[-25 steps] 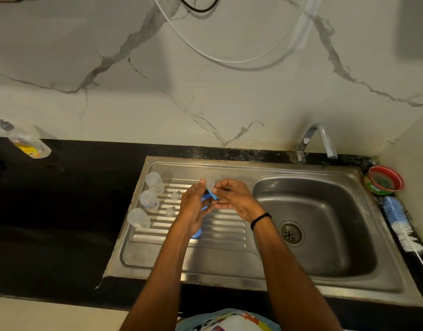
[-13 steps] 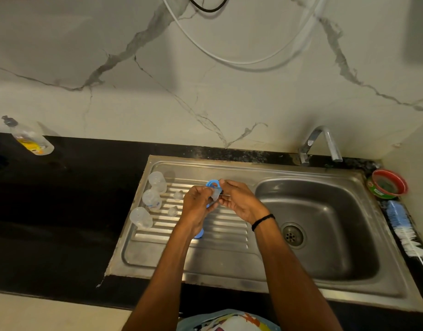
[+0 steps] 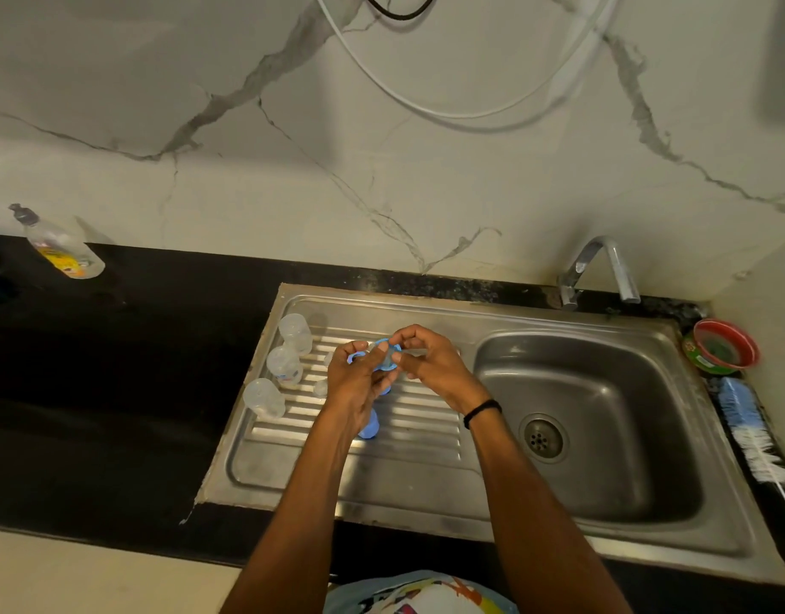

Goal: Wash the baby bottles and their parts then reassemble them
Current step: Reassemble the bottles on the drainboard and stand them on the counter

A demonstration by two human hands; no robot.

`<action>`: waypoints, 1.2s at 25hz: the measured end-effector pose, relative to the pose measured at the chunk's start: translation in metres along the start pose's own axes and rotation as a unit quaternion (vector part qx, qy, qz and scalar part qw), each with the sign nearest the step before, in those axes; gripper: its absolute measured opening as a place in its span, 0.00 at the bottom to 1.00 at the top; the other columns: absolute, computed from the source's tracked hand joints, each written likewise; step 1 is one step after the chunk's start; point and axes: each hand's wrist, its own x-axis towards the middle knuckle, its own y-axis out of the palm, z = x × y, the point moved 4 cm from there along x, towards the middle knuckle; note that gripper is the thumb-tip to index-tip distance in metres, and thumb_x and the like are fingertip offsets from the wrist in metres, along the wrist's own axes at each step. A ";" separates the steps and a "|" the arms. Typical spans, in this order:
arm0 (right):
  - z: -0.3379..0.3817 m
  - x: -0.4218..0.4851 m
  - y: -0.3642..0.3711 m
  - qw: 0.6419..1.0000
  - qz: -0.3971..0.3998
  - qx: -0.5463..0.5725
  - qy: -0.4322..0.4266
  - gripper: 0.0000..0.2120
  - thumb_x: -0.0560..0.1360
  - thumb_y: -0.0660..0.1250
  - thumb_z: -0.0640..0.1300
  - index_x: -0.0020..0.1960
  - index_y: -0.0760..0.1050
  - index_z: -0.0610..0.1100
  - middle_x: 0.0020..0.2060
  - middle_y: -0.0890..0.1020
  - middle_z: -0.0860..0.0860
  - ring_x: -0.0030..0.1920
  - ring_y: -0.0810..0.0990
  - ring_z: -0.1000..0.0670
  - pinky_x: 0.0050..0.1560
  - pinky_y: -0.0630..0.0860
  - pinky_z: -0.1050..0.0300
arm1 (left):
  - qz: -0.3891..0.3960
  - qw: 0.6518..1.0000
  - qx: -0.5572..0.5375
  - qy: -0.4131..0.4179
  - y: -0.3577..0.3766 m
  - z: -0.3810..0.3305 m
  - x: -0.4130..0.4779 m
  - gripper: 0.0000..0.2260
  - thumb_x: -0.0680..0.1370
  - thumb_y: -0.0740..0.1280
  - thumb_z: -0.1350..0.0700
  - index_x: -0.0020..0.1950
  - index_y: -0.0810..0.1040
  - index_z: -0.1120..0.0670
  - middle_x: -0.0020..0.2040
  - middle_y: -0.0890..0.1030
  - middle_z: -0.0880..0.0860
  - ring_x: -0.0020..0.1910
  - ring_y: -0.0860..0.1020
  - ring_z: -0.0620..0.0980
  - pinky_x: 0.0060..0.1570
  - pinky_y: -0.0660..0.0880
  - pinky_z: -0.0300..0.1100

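Both hands meet above the ribbed drainboard. My left hand grips a blue bottle ring from below. My right hand pinches the ring's far edge together with a clear nipple, which the fingers mostly hide. Three clear baby bottles stand upside down at the drainboard's left end. Two small clear parts lie beside them. Another blue piece rests on the ribs under my left wrist.
The sink basin with its drain lies to the right, and the tap rises behind it. A bottle brush and a red bowl sit at the far right. A dish soap bottle stands on the black counter at the left.
The blue ring, held edge-on between both hands a second ago, has been turned so its opening shows. The hands stayed over the drainboard.
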 end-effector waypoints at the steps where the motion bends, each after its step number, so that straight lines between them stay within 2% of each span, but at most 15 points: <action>1: 0.000 0.001 0.000 1.000 -0.013 -0.014 -0.007 0.06 0.77 0.70 0.39 0.53 0.79 0.42 0.49 0.83 0.51 0.48 0.82 0.56 0.45 0.76 0.64 | 0.006 1.000 -0.006 0.005 -0.001 0.000 0.001 0.15 0.75 0.75 0.59 0.58 0.74 0.57 0.51 0.84 0.64 0.48 0.84 0.63 0.56 0.77 0.56; 3: 0.000 0.001 -0.001 0.999 -0.033 -0.004 -0.004 0.05 0.78 0.69 0.39 0.52 0.79 0.38 0.44 0.83 0.49 0.42 0.81 0.58 0.43 0.77 0.64 | 0.025 1.000 -0.007 0.007 -0.004 -0.001 0.001 0.18 0.75 0.75 0.60 0.62 0.77 0.58 0.54 0.84 0.63 0.51 0.85 0.61 0.57 0.80 0.55; 5: -0.004 0.001 -0.002 0.999 -0.045 0.014 0.002 0.07 0.79 0.67 0.40 0.52 0.78 0.36 0.42 0.83 0.48 0.39 0.81 0.58 0.42 0.78 0.63 | 0.051 0.998 -0.030 0.002 -0.002 0.001 -0.002 0.16 0.75 0.74 0.62 0.62 0.79 0.60 0.54 0.85 0.62 0.54 0.85 0.60 0.56 0.81 0.52; 7: -0.008 0.002 -0.001 0.998 -0.041 0.041 0.014 0.10 0.80 0.66 0.43 0.53 0.78 0.36 0.43 0.83 0.47 0.40 0.81 0.56 0.44 0.78 0.61 | 0.055 0.997 -0.049 -0.007 -0.001 0.002 -0.004 0.14 0.76 0.72 0.64 0.61 0.80 0.60 0.53 0.85 0.60 0.54 0.84 0.59 0.55 0.81 0.51; 10: -0.017 0.002 0.000 0.983 -0.042 0.157 0.083 0.12 0.82 0.62 0.46 0.56 0.78 0.38 0.48 0.84 0.45 0.46 0.82 0.50 0.49 0.79 0.56 | 0.037 0.998 -0.057 0.008 -0.004 0.001 -0.003 0.13 0.77 0.72 0.65 0.61 0.81 0.59 0.55 0.85 0.60 0.54 0.85 0.58 0.53 0.82 0.49; 13: -0.016 0.001 -0.003 0.967 -0.041 0.219 0.124 0.11 0.83 0.61 0.45 0.55 0.79 0.41 0.49 0.84 0.46 0.48 0.83 0.48 0.50 0.80 0.56 | 0.017 0.999 -0.014 0.045 -0.008 -0.001 0.001 0.16 0.78 0.71 0.64 0.65 0.80 0.59 0.59 0.84 0.58 0.57 0.84 0.55 0.56 0.82 0.48; 16: -0.015 0.003 -0.002 0.975 -0.043 0.182 0.118 0.10 0.83 0.61 0.44 0.51 0.79 0.42 0.46 0.84 0.46 0.47 0.82 0.49 0.49 0.79 0.57 | 0.022 0.998 0.021 0.062 -0.005 -0.001 -0.002 0.17 0.78 0.69 0.68 0.66 0.80 0.58 0.59 0.84 0.56 0.58 0.83 0.55 0.60 0.80 0.51; 19: -0.019 0.006 0.000 0.991 -0.068 0.083 0.082 0.10 0.82 0.64 0.46 0.51 0.79 0.41 0.48 0.84 0.43 0.47 0.82 0.47 0.48 0.80 0.55 | 0.040 0.995 0.049 0.071 0.002 0.000 -0.007 0.16 0.79 0.66 0.70 0.64 0.81 0.57 0.52 0.86 0.51 0.53 0.84 0.51 0.57 0.81 0.48; 20: -0.020 0.006 0.000 0.993 -0.083 0.048 0.069 0.11 0.81 0.64 0.47 0.52 0.79 0.40 0.48 0.84 0.43 0.48 0.82 0.46 0.48 0.81 0.54 | 0.046 0.995 0.054 0.076 0.003 0.000 -0.008 0.15 0.79 0.67 0.69 0.62 0.82 0.56 0.50 0.87 0.49 0.51 0.85 0.50 0.55 0.81 0.47; 22: -0.020 0.006 0.001 0.993 -0.114 -0.002 0.045 0.10 0.80 0.65 0.47 0.51 0.79 0.40 0.48 0.83 0.45 0.49 0.83 0.45 0.49 0.82 0.52 | 0.053 0.994 0.050 0.080 0.004 0.002 -0.009 0.13 0.78 0.70 0.66 0.60 0.83 0.55 0.51 0.87 0.51 0.52 0.85 0.51 0.54 0.82 0.46; 25: -0.019 0.005 0.005 0.991 -0.127 0.010 0.028 0.09 0.79 0.68 0.47 0.51 0.78 0.41 0.48 0.83 0.45 0.49 0.83 0.46 0.48 0.83 0.50 | 0.051 0.993 0.047 0.090 0.002 0.003 -0.010 0.15 0.74 0.76 0.59 0.60 0.84 0.55 0.56 0.85 0.54 0.57 0.84 0.53 0.56 0.82 0.50; 30: -0.016 0.002 0.005 0.993 -0.087 0.065 0.044 0.13 0.76 0.72 0.43 0.59 0.77 0.44 0.51 0.84 0.46 0.51 0.84 0.48 0.49 0.82 0.55 | 0.039 0.992 0.054 0.105 -0.003 0.002 -0.009 0.15 0.75 0.76 0.60 0.61 0.83 0.55 0.55 0.85 0.56 0.53 0.85 0.55 0.50 0.83 0.47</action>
